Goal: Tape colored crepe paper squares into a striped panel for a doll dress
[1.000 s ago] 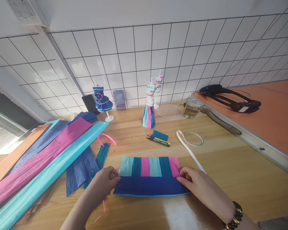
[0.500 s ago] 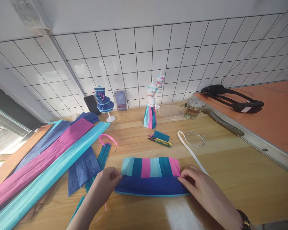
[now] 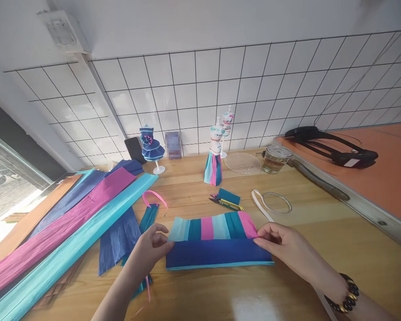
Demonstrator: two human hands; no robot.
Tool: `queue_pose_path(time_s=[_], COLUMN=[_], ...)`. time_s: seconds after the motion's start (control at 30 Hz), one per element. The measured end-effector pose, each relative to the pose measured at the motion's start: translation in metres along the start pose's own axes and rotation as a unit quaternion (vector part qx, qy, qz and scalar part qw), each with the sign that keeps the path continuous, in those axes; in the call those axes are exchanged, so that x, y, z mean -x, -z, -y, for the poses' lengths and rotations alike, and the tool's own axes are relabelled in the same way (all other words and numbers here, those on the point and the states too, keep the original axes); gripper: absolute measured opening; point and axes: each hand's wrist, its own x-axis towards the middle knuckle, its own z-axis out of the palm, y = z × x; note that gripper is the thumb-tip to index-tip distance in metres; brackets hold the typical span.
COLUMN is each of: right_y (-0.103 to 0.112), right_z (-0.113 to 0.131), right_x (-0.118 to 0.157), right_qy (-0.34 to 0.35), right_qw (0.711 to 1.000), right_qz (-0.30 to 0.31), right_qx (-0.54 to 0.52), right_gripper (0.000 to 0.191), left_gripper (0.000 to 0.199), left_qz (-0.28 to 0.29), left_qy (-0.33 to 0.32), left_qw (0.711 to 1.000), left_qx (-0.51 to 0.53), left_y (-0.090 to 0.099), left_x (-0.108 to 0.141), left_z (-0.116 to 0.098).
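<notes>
My right hand [image 3: 277,238] pinches the right end of a crepe paper panel [image 3: 217,253], where a pink stripe meets a dark blue band. At the panel's left end, my left hand [image 3: 156,243] is closed with its thumb on the same seam line; the fingers behind are partly hidden. The panel has light blue, teal and pink stripes above, and the blue band below ends in a light blue edge. Beyond it lie thread snips [image 3: 227,204] with a yellow-green handle and a small teal paper piece [image 3: 229,195].
Long crepe paper strips [image 3: 96,209] and a pleated blue piece [image 3: 118,243] cover the left side. Dress forms stand at the back, one in a blue dress [image 3: 153,149], one in a striped skirt [image 3: 214,169]. A lidded glass container [image 3: 276,159] and white ribbon [image 3: 261,205] are on the right.
The panel has shifted slightly up and right in view, its upper right edge lifted a little. My left fingers have loosened somewhat from the paper. The whole view has shifted a little.
</notes>
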Motion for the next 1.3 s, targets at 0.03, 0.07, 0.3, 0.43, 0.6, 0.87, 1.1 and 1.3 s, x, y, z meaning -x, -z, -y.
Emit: queue_pose_path(time_s=[0.03, 0.07, 0.3, 0.43, 0.6, 0.87, 1.1, 1.3], right_y=[0.001, 0.001, -0.002, -0.006, -0.008, -0.006, -0.009, -0.009], right_z=[-0.003, -0.006, -0.016, -0.024, -0.030, -0.020, -0.022, -0.021], right_x=[-0.003, -0.007, -0.017, -0.019, -0.018, -0.007, -0.005, -0.005], right_qy=[0.006, 0.010, -0.004, -0.015, -0.016, -0.036, -0.025, -0.001], right_qw=[1.000, 1.000, 0.996, 0.995, 0.996, 0.995, 0.997, 0.997], right_qz=[0.002, 0.006, 0.083, 0.092, 0.083, 0.090, 0.078, 0.045], right_qx=[-0.012, -0.021, -0.033, -0.041, -0.040, -0.022, -0.003, 0.066], right_gripper=[0.023, 0.022, 0.038, 0.042, 0.038, 0.037, 0.037, 0.036], left_gripper=[0.027, 0.028, 0.030, 0.036, 0.042, 0.034, 0.026, 0.022], left_qz=[0.008, 0.015, 0.034, 0.055, 0.089, 0.078, 0.056, 0.035], left_qy=[-0.001, -0.001, 0.044, 0.062, 0.094, 0.106, 0.094, 0.077], left_qw=[1.000, 1.000, 0.997, 0.994, 0.987, 0.984, 0.985, 0.984], left_qx=[0.001, -0.001, -0.053, -0.068, -0.093, -0.116, -0.137, -0.157], left_y=[0.000, -0.001, -0.008, -0.007, -0.003, -0.003, -0.008, -0.015], left_x=[-0.002, -0.003, -0.011, -0.008, -0.001, 0.000, -0.005, -0.004], left_z=[0.001, 0.002, 0.006, 0.003, -0.003, -0.006, -0.004, -0.006])
